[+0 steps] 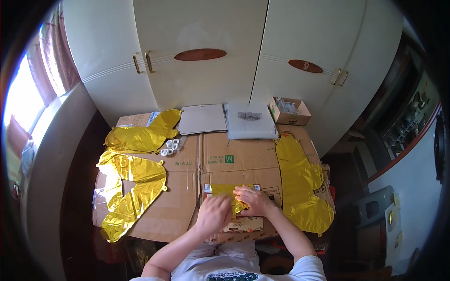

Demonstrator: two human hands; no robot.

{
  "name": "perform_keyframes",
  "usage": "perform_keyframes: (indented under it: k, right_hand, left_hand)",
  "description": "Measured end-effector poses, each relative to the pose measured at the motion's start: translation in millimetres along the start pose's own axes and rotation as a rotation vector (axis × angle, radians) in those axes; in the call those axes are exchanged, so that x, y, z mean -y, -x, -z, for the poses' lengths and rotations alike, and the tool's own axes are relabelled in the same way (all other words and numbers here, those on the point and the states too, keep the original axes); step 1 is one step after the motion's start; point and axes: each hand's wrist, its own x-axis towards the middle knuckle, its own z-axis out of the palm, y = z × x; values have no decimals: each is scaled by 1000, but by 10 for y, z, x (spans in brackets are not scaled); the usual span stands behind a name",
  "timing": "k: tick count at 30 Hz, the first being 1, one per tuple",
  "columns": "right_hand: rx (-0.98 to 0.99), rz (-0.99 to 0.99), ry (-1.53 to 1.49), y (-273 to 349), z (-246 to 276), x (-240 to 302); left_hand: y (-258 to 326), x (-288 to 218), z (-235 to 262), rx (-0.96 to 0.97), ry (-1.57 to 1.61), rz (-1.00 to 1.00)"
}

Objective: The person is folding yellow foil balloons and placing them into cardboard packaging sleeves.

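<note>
Head view: at lower centre, the right hand point(253, 200) has its grip closed on a gold foil piece point(222, 188); the left hand point(215, 215) is a blurred, curled fist beside it, and I cannot tell what its grip holds. Just below sits a flower-patterned box point(247, 225) with dark lettering. Around them, cardboard point(180, 180) carries green and black print. At upper centre, clear plastic sheets point(248, 130) show a dark text block.

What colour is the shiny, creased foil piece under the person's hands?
The shiny, creased foil piece is golden yellow, best seen in the head view.
</note>
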Motion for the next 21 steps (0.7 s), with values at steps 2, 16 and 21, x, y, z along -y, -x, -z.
perform_keyframes:
  k: [2,16,21]
  right_hand:
    - [48,-47,-1,-6,-18,33]
    - [-5,-274,66,31,10,195]
    - [-62,-288,324,-72,-213,265]
  left_hand:
    - [-354,346,-521,-442,-90,-128]
    - [-418,401,-860,-340,-131,-105]
    - [-435,405,-877,-346,-100,-106]
